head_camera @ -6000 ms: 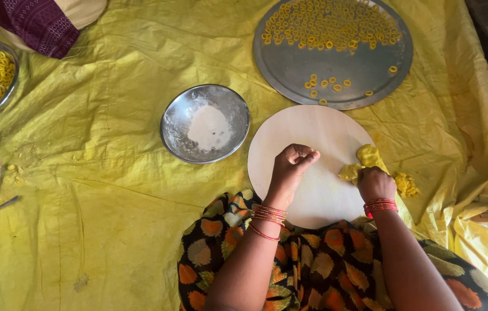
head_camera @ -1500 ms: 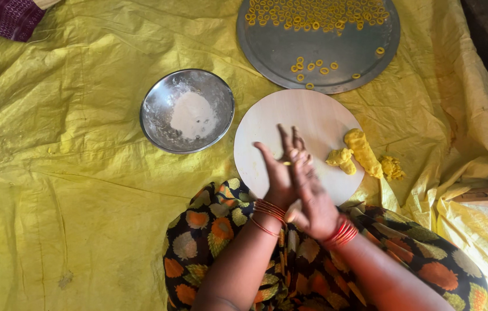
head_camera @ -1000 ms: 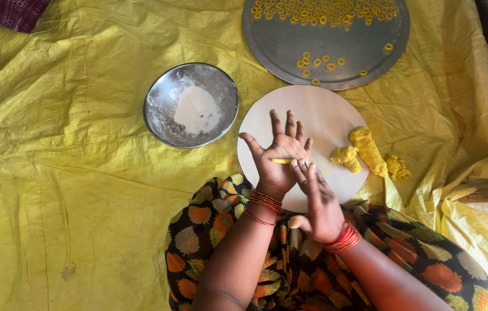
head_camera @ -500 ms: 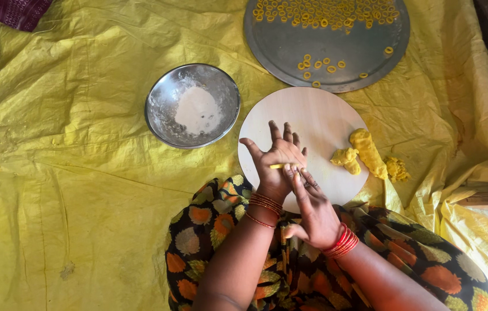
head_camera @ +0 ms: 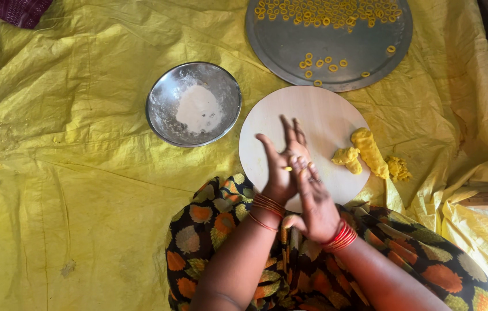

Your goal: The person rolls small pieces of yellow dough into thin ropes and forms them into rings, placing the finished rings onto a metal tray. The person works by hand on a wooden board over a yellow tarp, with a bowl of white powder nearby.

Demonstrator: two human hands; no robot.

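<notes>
While both flat hands, left hand (head_camera: 279,167) under right hand (head_camera: 313,201), press dough (head_camera: 288,169) (yellow); fingers outstretched.

Your left hand (head_camera: 281,167) and right hand (head_camera: 313,198) sit pressed together over the near half of the round board (head_camera: 307,109). Far half of the board is bare, free to pass. Right side is blocked by the dough lumps (head_camera: 365,152), with crumbs (head_camera: 398,168) spilling just off the rim. Beyond the board, the big steel tray (head_camera: 290,52) touches its far edge; dough rings (head_camera: 324,62) are scattered near that rim and packed along the tray's far side. Left of the board, a steel bowl (head_camera: 166,92) with flour stands just beside it. Further left is open yellow sheet (head_camera: 71,173), wrinkled.
</notes>
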